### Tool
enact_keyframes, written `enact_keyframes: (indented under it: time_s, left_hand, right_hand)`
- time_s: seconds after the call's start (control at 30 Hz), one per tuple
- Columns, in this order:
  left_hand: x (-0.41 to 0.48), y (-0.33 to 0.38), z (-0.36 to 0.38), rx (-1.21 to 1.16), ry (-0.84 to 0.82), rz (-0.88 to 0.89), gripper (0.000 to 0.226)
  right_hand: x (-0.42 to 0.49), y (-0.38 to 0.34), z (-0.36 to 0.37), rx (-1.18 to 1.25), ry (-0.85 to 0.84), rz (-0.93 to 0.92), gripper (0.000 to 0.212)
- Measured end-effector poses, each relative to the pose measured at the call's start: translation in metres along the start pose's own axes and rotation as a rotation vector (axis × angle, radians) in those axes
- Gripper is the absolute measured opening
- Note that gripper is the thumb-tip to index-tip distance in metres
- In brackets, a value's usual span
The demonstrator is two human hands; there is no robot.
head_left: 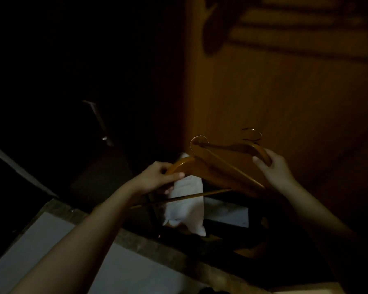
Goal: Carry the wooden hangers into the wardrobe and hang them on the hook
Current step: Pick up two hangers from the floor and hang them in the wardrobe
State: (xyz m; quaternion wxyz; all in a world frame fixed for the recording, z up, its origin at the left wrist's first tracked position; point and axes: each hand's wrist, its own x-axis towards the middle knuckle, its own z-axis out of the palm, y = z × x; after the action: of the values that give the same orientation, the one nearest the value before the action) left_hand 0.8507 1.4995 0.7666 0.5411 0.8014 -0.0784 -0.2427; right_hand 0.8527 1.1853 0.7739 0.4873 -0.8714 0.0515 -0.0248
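Observation:
The scene is very dim. My left hand [157, 177] grips the left shoulder of an orange-brown wooden hanger [185, 163] whose metal hook curls up at centre. My right hand [272, 168] holds the right shoulder of a second wooden hanger [240, 148], its metal hook just above. The two hangers overlap between my hands, their thin lower bars crossing. They are in front of the wardrobe's wooden side panel [274, 92]. No hanging hook of the wardrobe is visible in the dark.
A white cloth or bag [185, 206] lies below the hangers on the dark wardrobe floor, beside a pale flat piece [227, 211]. A grey-edged threshold [136, 240] and light floor [40, 247] run bottom left. The wardrobe's left interior is black, with a faint metal bar [98, 122].

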Motion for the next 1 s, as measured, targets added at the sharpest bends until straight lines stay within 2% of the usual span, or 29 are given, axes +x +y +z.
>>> enact_keyframes:
  time_s: [0.17,0.3,0.6,0.73,0.87,1.0]
  left_hand:
    - [0.045,0.067,-0.008,-0.026,-0.002,0.136,0.013]
    - [0.069,0.113,-0.029,0.09,0.015,0.262,0.018]
    - [0.081,0.2,-0.067,0.243,-0.014,0.537,0.026]
    - [0.075,0.233,-0.077,0.28,-0.035,0.64,0.04]
    - [0.066,0.271,-0.084,0.301,-0.032,0.719,0.023]
    - [0.058,0.304,-0.092,0.374,0.008,0.793,0.023]
  right_hand:
    - [0.04,-0.034,-0.037,-0.036,0.134,-0.123,0.026]
    - [0.059,-0.065,-0.064,-0.072,0.196,-0.189,0.025]
    - [0.057,-0.143,-0.106,-0.126,0.367,-0.273,0.031]
    - [0.044,-0.17,-0.124,-0.163,0.46,-0.321,0.03]
    - [0.033,-0.193,-0.142,-0.203,0.537,-0.351,0.032]
    - [0.032,-0.214,-0.161,-0.235,0.59,-0.392,0.04]
